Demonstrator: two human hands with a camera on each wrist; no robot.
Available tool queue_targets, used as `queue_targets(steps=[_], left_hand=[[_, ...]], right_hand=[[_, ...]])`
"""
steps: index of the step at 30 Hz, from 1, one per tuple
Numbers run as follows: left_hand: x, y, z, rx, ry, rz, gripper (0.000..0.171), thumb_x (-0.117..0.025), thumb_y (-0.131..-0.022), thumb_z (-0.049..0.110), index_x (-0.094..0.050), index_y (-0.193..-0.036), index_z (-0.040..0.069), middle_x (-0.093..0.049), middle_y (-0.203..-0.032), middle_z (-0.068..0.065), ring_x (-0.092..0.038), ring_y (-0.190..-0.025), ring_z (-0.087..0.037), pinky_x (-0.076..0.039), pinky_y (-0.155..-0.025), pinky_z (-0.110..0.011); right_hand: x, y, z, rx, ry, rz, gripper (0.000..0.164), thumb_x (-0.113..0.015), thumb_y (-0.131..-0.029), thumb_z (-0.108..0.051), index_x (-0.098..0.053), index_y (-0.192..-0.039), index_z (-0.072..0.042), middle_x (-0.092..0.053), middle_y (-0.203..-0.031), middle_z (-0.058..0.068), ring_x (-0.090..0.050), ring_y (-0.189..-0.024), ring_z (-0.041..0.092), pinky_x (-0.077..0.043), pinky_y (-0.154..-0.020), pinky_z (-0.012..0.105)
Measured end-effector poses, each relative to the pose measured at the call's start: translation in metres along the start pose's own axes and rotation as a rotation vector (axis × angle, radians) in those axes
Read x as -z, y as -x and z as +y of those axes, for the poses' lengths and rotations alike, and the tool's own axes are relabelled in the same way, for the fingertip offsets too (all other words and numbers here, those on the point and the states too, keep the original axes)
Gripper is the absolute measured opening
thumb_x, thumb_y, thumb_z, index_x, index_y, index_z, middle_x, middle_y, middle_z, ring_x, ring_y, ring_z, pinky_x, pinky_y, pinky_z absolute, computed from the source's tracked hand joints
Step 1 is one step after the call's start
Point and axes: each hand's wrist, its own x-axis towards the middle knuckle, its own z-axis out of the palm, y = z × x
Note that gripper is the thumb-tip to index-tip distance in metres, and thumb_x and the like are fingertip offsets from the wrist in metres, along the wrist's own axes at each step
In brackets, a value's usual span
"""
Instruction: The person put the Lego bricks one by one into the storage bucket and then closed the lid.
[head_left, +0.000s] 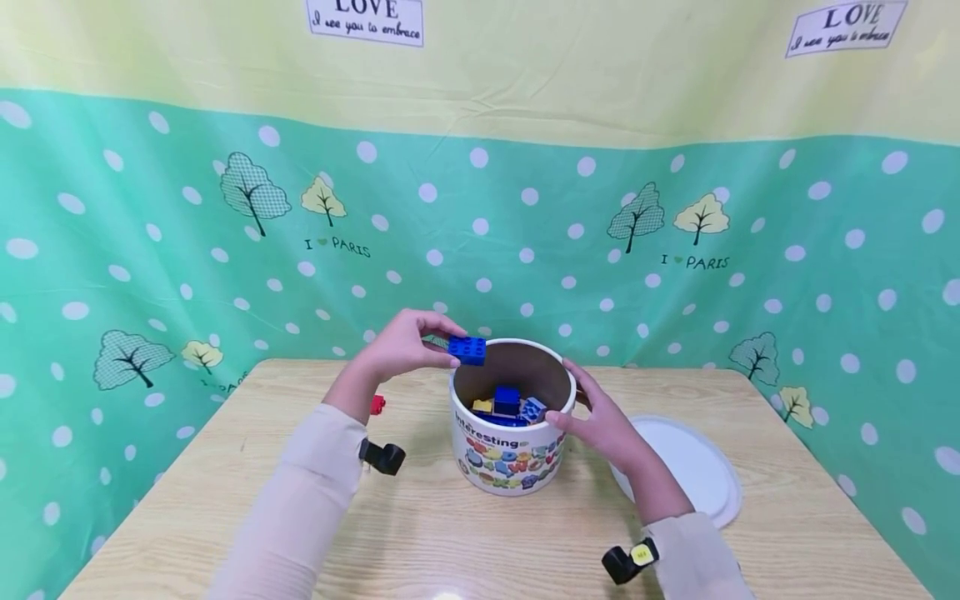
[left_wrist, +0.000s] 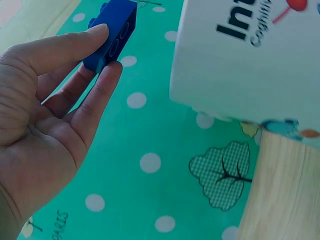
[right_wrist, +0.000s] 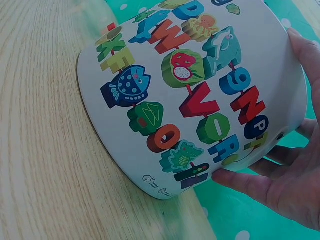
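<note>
My left hand [head_left: 411,343] pinches a blue toy brick [head_left: 467,350] between thumb and fingers, level with the rim at the bucket's left side. In the left wrist view the brick [left_wrist: 114,35] shows its studs and hollow underside. A round white bucket [head_left: 504,462] printed with colourful letters and animals stands upright on the table. Inside it lie several bricks, among them a dark blue brick [head_left: 507,400], a light blue brick [head_left: 533,409] and a yellow brick [head_left: 482,406]. My right hand [head_left: 596,417] grips the bucket's right side, thumb at the front rim and fingers behind.
A round white lid [head_left: 693,467] lies flat on the wooden table [head_left: 420,542], right of the bucket and partly under the right forearm. One red brick [head_left: 377,405] rests on the table behind the left wrist. A green dotted curtain [head_left: 480,250] hangs behind the table.
</note>
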Motion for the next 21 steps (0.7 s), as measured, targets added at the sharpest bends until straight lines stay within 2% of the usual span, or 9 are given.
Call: queue_targets(steps=[5,13,21], left_hand=[[-0.005,-0.018,0.008,-0.012,-0.02,-0.018,0.036,-0.083,-0.076,0.003,-0.072,-0.11,0.004,-0.069,-0.106,-0.01,-0.068,-0.094,-0.028,-0.057,-0.08,-0.036],[-0.011,-0.039,0.017,0.04,-0.071,-0.032,0.036,-0.084,-0.075,0.008,-0.074,-0.109,0.011,-0.072,-0.104,-0.004,-0.064,-0.105,-0.025,-0.054,-0.086,-0.038],[-0.018,-0.055,0.023,0.034,-0.027,-0.062,0.038,-0.085,-0.074,0.008,-0.073,-0.111,0.012,-0.07,-0.108,-0.002,-0.061,-0.11,-0.025,-0.049,-0.095,-0.04]], right_hand=[[0.0,-0.001,-0.001,0.002,-0.004,0.002,0.09,-0.076,-0.084,-0.041,-0.022,-0.155,-0.027,-0.024,-0.158,0.011,-0.024,-0.142,0.04,-0.04,-0.101,0.06],[-0.001,-0.001,-0.001,-0.001,0.003,0.001,0.089,-0.074,-0.085,-0.039,-0.021,-0.155,-0.026,-0.024,-0.158,0.011,-0.025,-0.141,0.04,-0.04,-0.101,0.06],[-0.001,0.0,0.001,0.006,0.005,0.003,0.089,-0.075,-0.085,-0.04,-0.023,-0.155,-0.026,-0.026,-0.157,0.011,-0.026,-0.141,0.041,-0.04,-0.101,0.06]])
